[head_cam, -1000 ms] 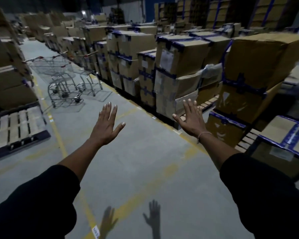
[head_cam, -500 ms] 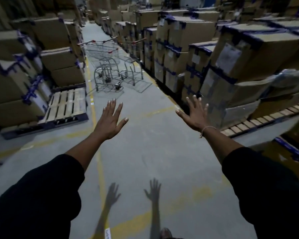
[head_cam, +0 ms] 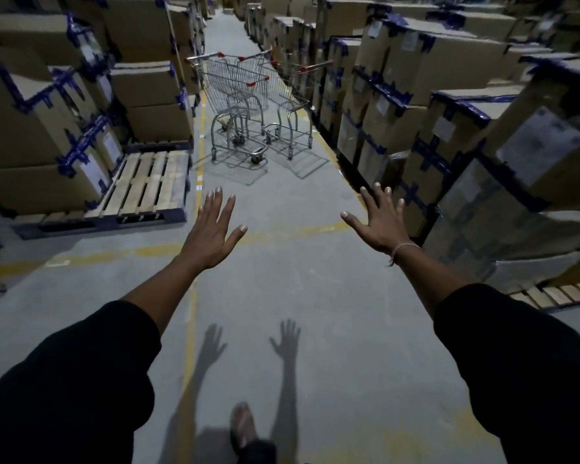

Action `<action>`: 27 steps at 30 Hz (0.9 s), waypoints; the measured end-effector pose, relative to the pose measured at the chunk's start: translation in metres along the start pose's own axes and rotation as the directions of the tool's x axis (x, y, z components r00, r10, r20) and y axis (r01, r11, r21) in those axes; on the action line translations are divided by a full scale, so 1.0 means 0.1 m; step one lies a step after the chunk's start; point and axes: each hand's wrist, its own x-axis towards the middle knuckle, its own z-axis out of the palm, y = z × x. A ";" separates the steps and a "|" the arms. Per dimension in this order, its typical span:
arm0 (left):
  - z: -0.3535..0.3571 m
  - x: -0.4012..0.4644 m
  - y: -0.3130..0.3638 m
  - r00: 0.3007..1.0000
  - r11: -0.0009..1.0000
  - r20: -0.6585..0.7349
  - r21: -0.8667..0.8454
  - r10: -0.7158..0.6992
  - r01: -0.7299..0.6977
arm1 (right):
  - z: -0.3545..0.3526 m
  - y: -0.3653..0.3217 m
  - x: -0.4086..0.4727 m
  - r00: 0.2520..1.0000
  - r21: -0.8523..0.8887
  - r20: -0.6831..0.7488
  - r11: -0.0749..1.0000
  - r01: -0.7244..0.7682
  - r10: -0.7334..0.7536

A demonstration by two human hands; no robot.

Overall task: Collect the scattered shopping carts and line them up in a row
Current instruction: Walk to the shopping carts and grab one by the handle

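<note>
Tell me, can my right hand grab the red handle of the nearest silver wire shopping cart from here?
Probably not yet. The right hand is open and the aisle floor ahead looks clear, but the silver wire shopping cart stands well beyond it.

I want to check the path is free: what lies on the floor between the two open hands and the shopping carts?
Head view: only bare concrete floor separates the left hand and right hand from the shopping carts.

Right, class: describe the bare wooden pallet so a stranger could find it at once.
Follow the grey aisle floor toward the shopping carts. On the aisle's left side, just before the carts, lies the wooden pallet. Unlike the pallets around it, stacked with taped cardboard boxes, its pale slats are bare.
</note>
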 end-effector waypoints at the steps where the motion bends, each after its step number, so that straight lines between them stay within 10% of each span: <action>1: 0.07 0.17 -0.12 1.000 1.000 0.008 -0.009 -0.008 0.008 | 0.11 0.00 0.22 1.000 -0.001 0.006 1.000 0.002 -0.002; 27: 1.60 5.44 -2.96 0.988 0.999 0.150 -0.034 0.032 -0.027 | 2.33 0.06 5.94 0.991 0.054 0.109 0.996 -0.078 0.071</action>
